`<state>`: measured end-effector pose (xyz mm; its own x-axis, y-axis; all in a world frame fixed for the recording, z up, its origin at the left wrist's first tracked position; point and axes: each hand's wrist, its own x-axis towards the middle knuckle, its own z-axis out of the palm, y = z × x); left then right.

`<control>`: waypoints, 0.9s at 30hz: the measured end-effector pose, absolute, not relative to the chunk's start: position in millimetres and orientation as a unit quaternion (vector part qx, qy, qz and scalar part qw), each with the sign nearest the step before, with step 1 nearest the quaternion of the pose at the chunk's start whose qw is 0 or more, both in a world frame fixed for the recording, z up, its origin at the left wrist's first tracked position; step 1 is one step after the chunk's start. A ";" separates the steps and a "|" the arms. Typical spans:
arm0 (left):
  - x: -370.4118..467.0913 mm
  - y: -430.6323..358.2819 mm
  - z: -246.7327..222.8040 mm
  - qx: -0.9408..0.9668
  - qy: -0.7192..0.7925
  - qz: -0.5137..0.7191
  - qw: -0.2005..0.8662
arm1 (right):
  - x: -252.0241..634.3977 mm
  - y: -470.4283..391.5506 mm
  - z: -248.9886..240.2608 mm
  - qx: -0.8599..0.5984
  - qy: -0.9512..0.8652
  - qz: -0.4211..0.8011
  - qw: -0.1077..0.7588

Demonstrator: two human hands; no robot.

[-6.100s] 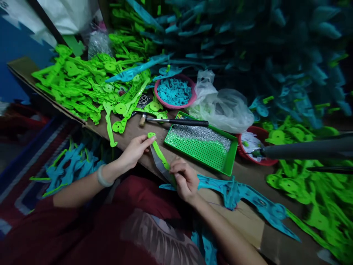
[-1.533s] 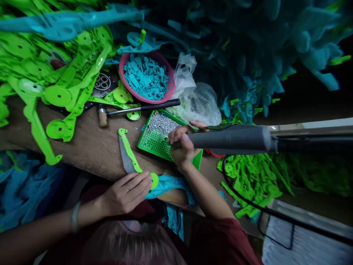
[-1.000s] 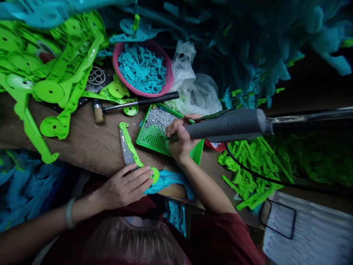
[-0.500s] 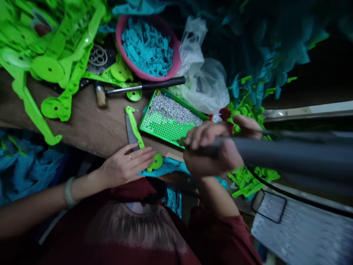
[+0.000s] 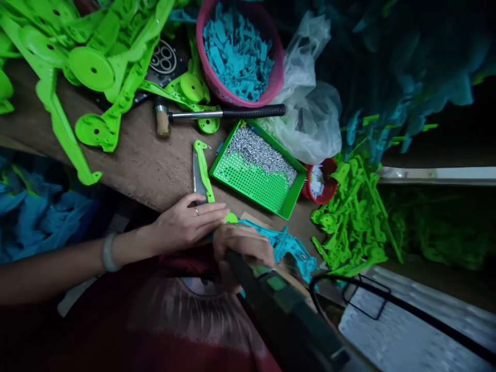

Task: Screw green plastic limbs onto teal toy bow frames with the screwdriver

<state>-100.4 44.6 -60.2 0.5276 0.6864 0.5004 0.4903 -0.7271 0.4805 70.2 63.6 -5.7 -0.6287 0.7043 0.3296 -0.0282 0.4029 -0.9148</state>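
My left hand (image 5: 189, 222) lies with fingers stretched out over a bright green plastic part (image 5: 203, 170) with a grey metal blade (image 5: 197, 181) along its left side. The part's round end (image 5: 231, 218) shows just past the fingertips. Close beside it, my right hand (image 5: 244, 248) is wrapped round a long dark electric screwdriver (image 5: 287, 299) with a black cord (image 5: 418, 305). The tool points away from me toward the round end; its tip is hidden behind my hand. Beyond my hands sits a green perforated tray (image 5: 248, 181) holding many small silver screws (image 5: 259, 150).
A hammer (image 5: 197, 114) lies behind the tray. Around it are a pink basket (image 5: 209, 77) of blue pieces, a clear plastic bag (image 5: 318, 119), a red basket (image 5: 329, 191), green part piles (image 5: 352, 212) (image 5: 93, 70) and blue parts (image 5: 290, 243) near my right hand.
My right hand has brought the screwdriver left and down, from over the tray's near right corner to beside my left hand. My left hand stays on the green part. The view has shifted.
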 end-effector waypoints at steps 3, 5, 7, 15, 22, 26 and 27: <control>-100.9 43.8 -62.4 0.857 0.342 0.361 0.140 | 66.7 72.0 0.6 -0.110 -0.764 0.525 0.360; -100.4 41.8 -63.3 0.859 0.336 0.359 0.141 | 65.7 84.3 10.1 -0.104 -0.747 0.547 0.365; -98.2 38.7 -63.2 0.864 0.331 0.356 0.132 | 63.9 105.7 17.5 -0.163 -0.704 0.535 0.438; -85.0 24.6 -60.6 0.877 0.359 0.313 0.057 | 47.4 191.6 -21.8 -0.313 -0.596 0.392 0.627; -82.8 22.9 -60.8 0.886 0.355 0.293 0.046 | 47.8 188.0 -30.2 -0.321 -0.609 0.394 0.609; -81.9 21.3 -56.7 0.890 0.354 0.283 0.049 | 47.6 189.1 -30.5 -0.329 -0.612 0.384 0.609; -81.5 20.6 -55.6 0.892 0.353 0.280 0.047 | 47.5 189.1 -30.8 -0.330 -0.611 0.381 0.610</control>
